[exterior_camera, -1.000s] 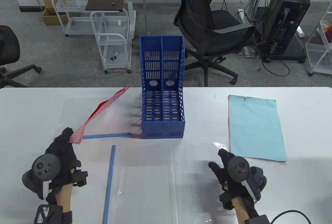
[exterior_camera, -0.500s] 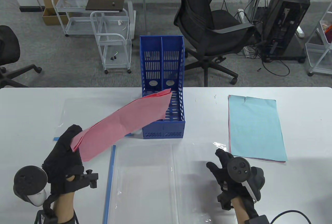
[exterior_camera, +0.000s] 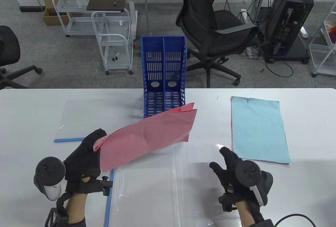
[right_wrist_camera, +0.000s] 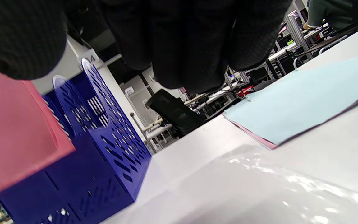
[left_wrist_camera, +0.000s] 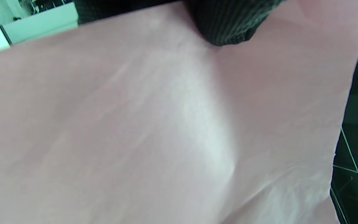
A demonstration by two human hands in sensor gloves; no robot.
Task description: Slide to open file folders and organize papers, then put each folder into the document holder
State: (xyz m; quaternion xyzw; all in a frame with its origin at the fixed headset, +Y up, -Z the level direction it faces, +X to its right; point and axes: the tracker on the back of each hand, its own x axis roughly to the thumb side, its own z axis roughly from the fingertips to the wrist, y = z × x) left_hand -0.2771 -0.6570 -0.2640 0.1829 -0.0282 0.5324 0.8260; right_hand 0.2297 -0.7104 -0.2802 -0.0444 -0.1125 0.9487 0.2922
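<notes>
The left hand [exterior_camera: 82, 158] pinches one sheaf of pink papers [exterior_camera: 149, 135] by its near corner, held aloft over the two clear folders [exterior_camera: 147, 185] and in front of the blue holder [exterior_camera: 164, 85] (two slots). The right hand [exterior_camera: 232, 170] hovers with fingers loosely spread, holding nothing, just beside one blue paper stack [exterior_camera: 258, 129] on the table [exterior_camera: 309, 122].

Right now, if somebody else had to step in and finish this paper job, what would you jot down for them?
Left hand: fingers pinch the stack of pink paper sheets by one end, held in the air above the near clear plastic folder with the blue slide bar.
Right hand: open, holding nothing, hovering at that folder's right edge.
The second clear folder lies at the left. The light blue paper stack lies at the right. The blue two-slot document holder has no folder in it.
Left to do: papers into folders, then folders into the holder.
</notes>
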